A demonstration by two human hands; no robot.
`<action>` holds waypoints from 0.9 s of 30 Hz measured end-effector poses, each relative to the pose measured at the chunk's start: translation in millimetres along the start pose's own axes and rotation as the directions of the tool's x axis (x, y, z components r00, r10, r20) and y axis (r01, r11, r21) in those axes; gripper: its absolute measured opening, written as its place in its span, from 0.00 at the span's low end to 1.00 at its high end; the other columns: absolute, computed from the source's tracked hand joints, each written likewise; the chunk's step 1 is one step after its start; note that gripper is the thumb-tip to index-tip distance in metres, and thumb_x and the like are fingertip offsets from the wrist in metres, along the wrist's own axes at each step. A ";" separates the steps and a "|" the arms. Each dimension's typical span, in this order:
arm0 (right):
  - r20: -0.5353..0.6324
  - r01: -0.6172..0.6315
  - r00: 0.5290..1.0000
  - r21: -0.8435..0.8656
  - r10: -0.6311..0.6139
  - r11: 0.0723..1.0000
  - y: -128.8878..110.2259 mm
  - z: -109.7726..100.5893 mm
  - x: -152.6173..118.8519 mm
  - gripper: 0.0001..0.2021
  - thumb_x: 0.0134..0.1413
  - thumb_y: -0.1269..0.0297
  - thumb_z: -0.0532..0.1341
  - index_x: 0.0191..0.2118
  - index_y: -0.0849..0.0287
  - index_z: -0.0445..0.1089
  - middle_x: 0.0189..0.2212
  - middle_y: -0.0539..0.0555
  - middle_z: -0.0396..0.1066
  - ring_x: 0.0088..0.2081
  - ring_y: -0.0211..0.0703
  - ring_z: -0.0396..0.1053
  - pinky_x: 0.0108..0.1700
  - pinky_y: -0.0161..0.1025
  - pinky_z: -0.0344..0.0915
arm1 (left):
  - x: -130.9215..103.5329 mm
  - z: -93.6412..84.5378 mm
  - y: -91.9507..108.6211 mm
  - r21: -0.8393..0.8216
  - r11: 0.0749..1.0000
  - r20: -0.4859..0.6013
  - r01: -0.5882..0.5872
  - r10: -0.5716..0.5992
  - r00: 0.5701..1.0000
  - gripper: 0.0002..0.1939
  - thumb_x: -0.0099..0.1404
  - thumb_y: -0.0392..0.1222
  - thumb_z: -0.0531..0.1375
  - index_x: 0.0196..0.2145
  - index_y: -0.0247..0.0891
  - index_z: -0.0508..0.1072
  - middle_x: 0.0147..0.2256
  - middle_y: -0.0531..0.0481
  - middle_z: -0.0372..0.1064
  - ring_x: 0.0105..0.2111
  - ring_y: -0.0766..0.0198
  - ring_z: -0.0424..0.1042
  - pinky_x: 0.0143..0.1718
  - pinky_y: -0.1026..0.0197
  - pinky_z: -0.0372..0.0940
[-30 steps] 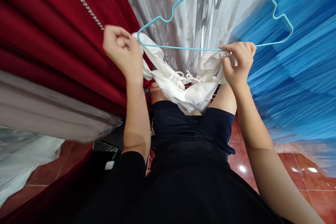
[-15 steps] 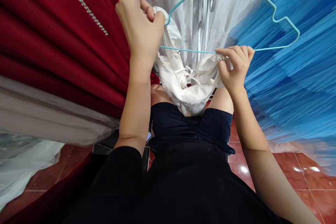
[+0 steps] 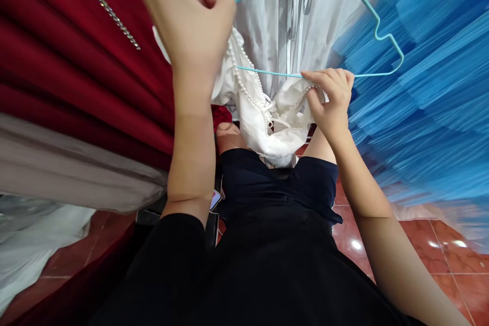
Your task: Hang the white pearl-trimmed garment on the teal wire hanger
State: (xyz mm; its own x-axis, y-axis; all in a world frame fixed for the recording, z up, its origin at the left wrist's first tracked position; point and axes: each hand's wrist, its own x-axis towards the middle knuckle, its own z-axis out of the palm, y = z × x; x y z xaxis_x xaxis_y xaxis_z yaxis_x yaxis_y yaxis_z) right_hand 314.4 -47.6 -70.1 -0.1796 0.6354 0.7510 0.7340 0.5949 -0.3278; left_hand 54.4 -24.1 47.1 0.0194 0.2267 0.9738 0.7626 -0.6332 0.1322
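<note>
Pinching with both hands, we hold a white garment (image 3: 267, 127) against a teal wire hanger (image 3: 376, 30); head view only. Our left hand (image 3: 187, 20) is raised high, left of the hanger's sloping arm, fingers curled shut around one end of the white fabric and its strand of pearl beads (image 3: 244, 79), knuckles toward the camera, so we cannot tell exactly how the fingertips sit on the cloth. Our right hand (image 3: 330, 99) sits just under the hanger's bottom bar, thumb and forefinger pressed together on the other end of the garment, with the beaded edge running between the fingers and the fingertips touching the bar. The white garment sags between the two hands, below the hanger's bar, its middle bunched with thin white ties showing. Left of the hanger hangs deep red pleated fabric (image 3: 76, 71) with a line of silver stones (image 3: 103, 5) running across it, and grey cloth (image 3: 69, 168) below that. Behind the hanger hangs pale silvery-white fabric (image 3: 267, 20). Right of the hanger hangs bright blue pleated tulle (image 3: 428, 112). Below the hanger we see our dark clothing (image 3: 275, 244) and glossy red floor tiles (image 3: 451, 260).
</note>
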 end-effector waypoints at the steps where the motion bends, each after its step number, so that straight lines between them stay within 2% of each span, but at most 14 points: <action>1: -0.004 -0.002 1.000 0.000 0.002 1.000 0.6 -0.2 -0.6 0.16 0.63 0.66 0.52 0.51 0.45 0.71 0.42 0.51 0.71 0.50 0.46 0.69 0.62 0.60 0.60 | 0.3 3.0 4.3 -0.005 1.000 0.025 0.020 -0.020 0.999 0.17 0.48 0.20 0.57 0.35 0.32 0.72 0.30 0.59 0.67 0.21 0.80 0.64 0.19 0.74 0.56; 4: -0.029 0.001 1.000 -0.001 -0.001 1.000 6.3 -1.2 -1.7 0.15 0.63 0.66 0.51 0.49 0.45 0.71 0.40 0.51 0.70 0.51 0.47 0.68 0.63 0.60 0.59 | -5.4 2.6 20.8 -0.020 0.995 0.158 0.095 -0.091 0.983 0.21 0.50 0.19 0.57 0.40 0.33 0.74 0.31 0.55 0.68 0.30 0.75 0.69 0.27 0.69 0.65; 7: -0.011 0.009 1.000 -0.007 -0.009 1.000 9.9 -2.9 -1.2 0.15 0.64 0.65 0.51 0.50 0.45 0.70 0.41 0.51 0.70 0.52 0.47 0.68 0.63 0.59 0.59 | -20.6 -1.8 40.3 -0.148 0.989 0.093 0.014 0.000 0.996 0.20 0.51 0.22 0.59 0.41 0.36 0.74 0.39 0.52 0.70 0.40 0.66 0.72 0.38 0.63 0.69; 8: -0.002 0.007 1.000 -0.011 -0.007 1.000 9.6 -3.5 -0.6 0.15 0.64 0.65 0.51 0.50 0.45 0.70 0.42 0.51 0.70 0.52 0.47 0.68 0.64 0.59 0.58 | -27.6 -1.4 46.7 -0.176 0.984 0.109 -0.010 0.030 0.994 0.18 0.53 0.24 0.58 0.40 0.38 0.73 0.39 0.52 0.70 0.42 0.64 0.72 0.41 0.60 0.70; 9: 0.005 0.006 1.000 -0.016 -0.006 1.000 8.7 -4.2 0.0 0.15 0.64 0.65 0.51 0.51 0.45 0.70 0.43 0.51 0.70 0.52 0.47 0.68 0.64 0.59 0.58 | -35.5 0.5 52.5 -0.190 0.982 0.178 -0.017 0.051 0.983 0.16 0.56 0.25 0.57 0.40 0.40 0.73 0.39 0.51 0.70 0.43 0.62 0.72 0.44 0.58 0.70; 10: 0.013 0.007 1.000 -0.020 -0.007 1.000 7.5 -4.8 0.6 0.16 0.64 0.65 0.51 0.52 0.44 0.69 0.43 0.51 0.70 0.52 0.47 0.68 0.64 0.59 0.58 | -44.1 3.9 57.2 -0.186 0.983 0.296 -0.005 0.061 0.953 0.14 0.59 0.26 0.56 0.39 0.42 0.72 0.40 0.51 0.71 0.44 0.60 0.72 0.46 0.57 0.69; 12: 0.032 0.016 0.999 -0.019 -0.016 1.000 5.7 -5.7 0.9 0.17 0.63 0.65 0.51 0.53 0.44 0.68 0.45 0.51 0.69 0.53 0.48 0.67 0.64 0.61 0.58 | -61.6 13.6 61.9 -0.128 0.991 0.530 0.049 0.026 0.848 0.13 0.65 0.28 0.54 0.41 0.44 0.72 0.40 0.52 0.73 0.44 0.59 0.72 0.49 0.55 0.68; 14: 0.010 0.010 1.000 -0.015 -0.010 1.000 7.3 -6.9 -0.8 0.17 0.61 0.66 0.53 0.52 0.42 0.68 0.47 0.52 0.68 0.55 0.50 0.65 0.64 0.61 0.58 | -76.7 23.5 60.0 -0.063 0.994 0.620 0.087 -0.030 0.784 0.16 0.68 0.28 0.52 0.44 0.47 0.72 0.41 0.52 0.74 0.45 0.58 0.72 0.49 0.52 0.66; 15: -0.039 -0.013 0.999 -0.018 0.013 1.000 10.4 -8.2 -2.5 0.17 0.60 0.68 0.54 0.51 0.42 0.68 0.49 0.53 0.67 0.56 0.51 0.63 0.64 0.61 0.57 | -82.1 27.1 57.1 -0.036 0.993 0.622 0.108 -0.063 0.781 0.17 0.69 0.29 0.51 0.46 0.48 0.72 0.41 0.52 0.75 0.45 0.57 0.72 0.50 0.51 0.65; 17: -0.226 -0.089 0.971 -0.028 0.080 0.996 21.9 -13.5 -6.2 0.18 0.56 0.72 0.55 0.49 0.45 0.68 0.51 0.57 0.63 0.59 0.54 0.59 0.64 0.61 0.55 | -88.2 30.0 49.8 -0.027 0.989 0.601 0.145 -0.100 0.793 0.20 0.70 0.29 0.49 0.48 0.50 0.73 0.42 0.52 0.75 0.46 0.56 0.72 0.52 0.50 0.64; 20: -0.468 -0.197 0.868 -0.014 0.168 0.980 52.6 -32.8 -6.6 0.20 0.47 0.78 0.54 0.46 0.51 0.64 0.48 0.59 0.58 0.56 0.54 0.60 0.59 0.58 0.59 | -88.7 25.9 41.6 -0.062 0.986 0.602 0.152 -0.084 0.794 0.20 0.71 0.31 0.49 0.49 0.51 0.75 0.43 0.50 0.76 0.46 0.55 0.73 0.52 0.48 0.65; 22: -0.503 -0.239 0.839 0.001 0.207 0.971 77.0 -53.7 0.5 0.22 0.41 0.81 0.54 0.43 0.52 0.60 0.45 0.58 0.59 0.49 0.49 0.63 0.45 0.47 0.66 | -87.6 21.7 39.9 -0.077 0.987 0.610 0.141 -0.065 0.790 0.19 0.72 0.33 0.50 0.51 0.50 0.75 0.43 0.49 0.76 0.47 0.54 0.72 0.52 0.47 0.65; 24: -0.516 -0.232 0.835 -0.013 0.192 0.973 96.9 -77.8 13.5 0.24 0.35 0.83 0.54 0.40 0.51 0.54 0.41 0.55 0.60 0.41 0.43 0.65 0.31 0.39 0.60 | -87.4 19.3 40.0 -0.088 0.987 0.617 0.136 -0.053 0.785 0.19 0.72 0.33 0.50 0.51 0.49 0.75 0.43 0.48 0.75 0.47 0.55 0.72 0.52 0.47 0.64; 27: -0.508 -0.216 0.844 -0.026 0.173 0.976 104.4 -109.9 38.2 0.24 0.33 0.84 0.55 0.36 0.51 0.50 0.39 0.52 0.61 0.34 0.36 0.66 0.23 0.33 0.49 | -88.4 20.1 40.5 -0.092 0.986 0.616 0.141 -0.055 0.786 0.19 0.71 0.32 0.50 0.50 0.48 0.76 0.42 0.48 0.75 0.45 0.55 0.72 0.52 0.49 0.63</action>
State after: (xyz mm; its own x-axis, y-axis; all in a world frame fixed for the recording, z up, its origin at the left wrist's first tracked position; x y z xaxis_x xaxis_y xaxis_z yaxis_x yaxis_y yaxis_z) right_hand 456.2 -15.3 -12.7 0.3087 0.3887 0.8681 0.7720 0.4308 -0.4674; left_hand 96.5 -54.9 -37.3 0.3722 0.6688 0.6436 0.6951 -0.6603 0.2843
